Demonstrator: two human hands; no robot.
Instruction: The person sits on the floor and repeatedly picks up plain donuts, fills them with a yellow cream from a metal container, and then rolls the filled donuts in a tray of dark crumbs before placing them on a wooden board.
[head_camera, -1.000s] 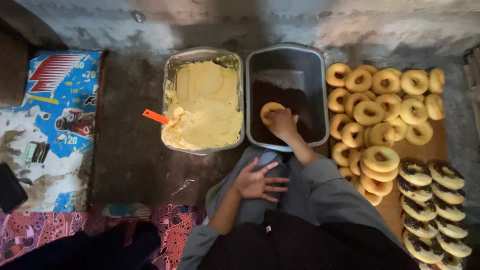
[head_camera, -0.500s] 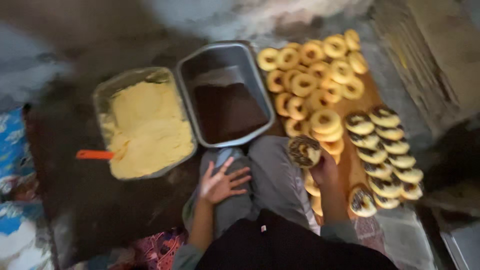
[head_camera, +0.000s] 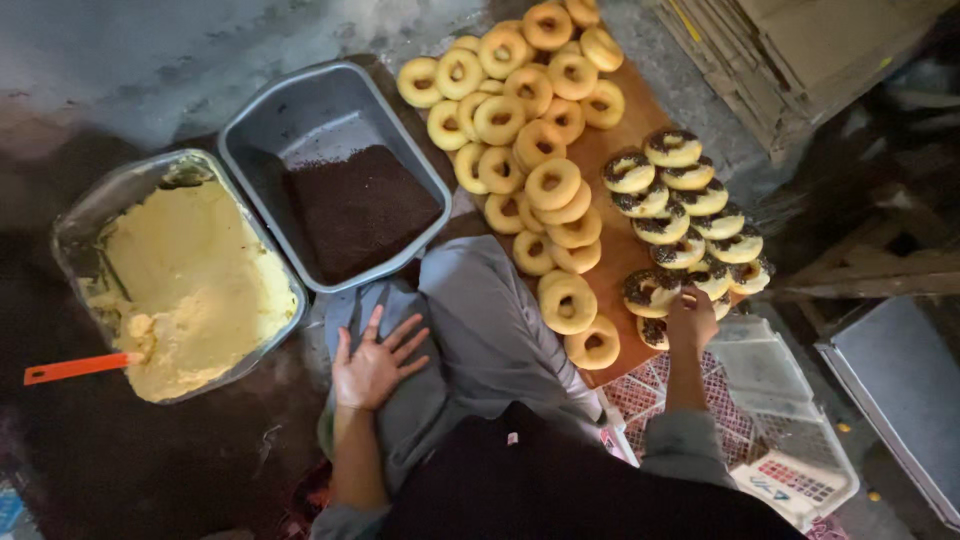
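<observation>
My left hand (head_camera: 372, 362) is just parked flat on my knee, fingers spread, holding nothing. My right hand (head_camera: 690, 320) is down at the near end of the wooden board (head_camera: 610, 150), fingers curled over a sprinkle-coated doughnut (head_camera: 650, 290) at the near end of the coated row. I honestly can't tell from this angle if I've let go or still have it pinched.

These things are light and soft, and they squash if you squeeze. The topping side is sticky, and I'd guess the sprinkles rub off easily. So I'd hold them by the outer edge or from underneath, fingertips only, never on top.

Left of that on the board sits the pile of plain doughnuts (head_camera: 520, 110), running to the far end. Further left is the grey tub of chocolate sprinkles (head_camera: 355, 205), then the tray of yellow cream (head_camera: 190, 280) with an orange spatula (head_camera: 75, 367) stuck in it.
</observation>
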